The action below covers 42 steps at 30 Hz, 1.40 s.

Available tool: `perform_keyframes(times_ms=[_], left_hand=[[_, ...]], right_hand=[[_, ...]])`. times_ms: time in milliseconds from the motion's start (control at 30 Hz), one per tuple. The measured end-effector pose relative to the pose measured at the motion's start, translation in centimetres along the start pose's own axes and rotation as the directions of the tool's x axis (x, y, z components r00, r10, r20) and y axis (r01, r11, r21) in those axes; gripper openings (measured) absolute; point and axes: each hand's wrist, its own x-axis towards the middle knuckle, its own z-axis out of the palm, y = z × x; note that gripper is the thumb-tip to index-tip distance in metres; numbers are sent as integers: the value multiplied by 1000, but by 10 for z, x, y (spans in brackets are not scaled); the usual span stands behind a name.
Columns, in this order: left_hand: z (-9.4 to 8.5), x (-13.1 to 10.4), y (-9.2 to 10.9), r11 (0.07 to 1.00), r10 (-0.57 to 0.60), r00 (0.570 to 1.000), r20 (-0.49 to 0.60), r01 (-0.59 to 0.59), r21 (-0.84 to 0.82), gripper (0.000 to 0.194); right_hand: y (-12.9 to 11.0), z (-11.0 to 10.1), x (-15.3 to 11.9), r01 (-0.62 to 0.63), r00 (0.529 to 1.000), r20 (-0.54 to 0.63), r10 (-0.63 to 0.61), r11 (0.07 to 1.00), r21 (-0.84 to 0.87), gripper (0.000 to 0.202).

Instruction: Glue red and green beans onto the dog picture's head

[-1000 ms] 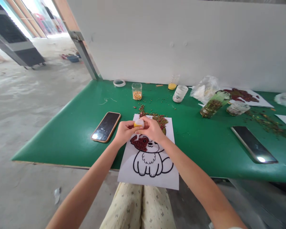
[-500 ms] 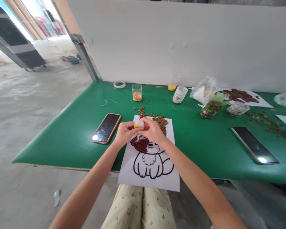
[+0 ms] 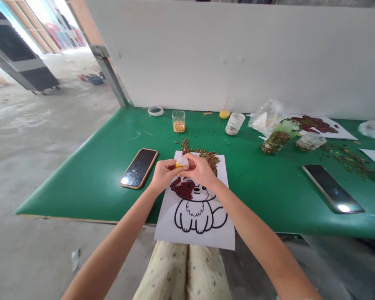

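Left hand (image 3: pixel 164 176) and right hand (image 3: pixel 200 171), fingers nearly closed, both grip the white-and-yellow bottle (image 3: pixel 183 161) | it's above the dog drawing (image 3: pixel 194 220) | drawing overhangs the tabletop's (image 3: pixel 81 175) near edge | seeds (image 3: pixel 211 158) scatter across its far end!

On the green table (image 3: pixel 81 175) lie a phone (image 3: pixel 139 168) at left and another phone (image 3: pixel 331 187) at right. At the far side are a ring (image 3: pixel 153 114) and a grain cup (image 3: pixel 178 126). In the middle lies a paper (image 3: pixel 167 227), passing over the near edge; seeds (image 3: pixel 211 158) lie at its far end.
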Motion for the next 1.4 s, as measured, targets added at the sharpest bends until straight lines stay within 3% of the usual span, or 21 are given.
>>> perform_keyframes(times_ms=[1067,1400], left_hand=[[5,-3,-14,993,32,999,-40,-28,111,30],[12,-1,-11,999,26,999,-20,-25,47,28]], right_hand=[[4,-6,0,32,999,14,-30,996,-78,31],[-2,-14,-1,39,999,32,-34,986,-161,27]])
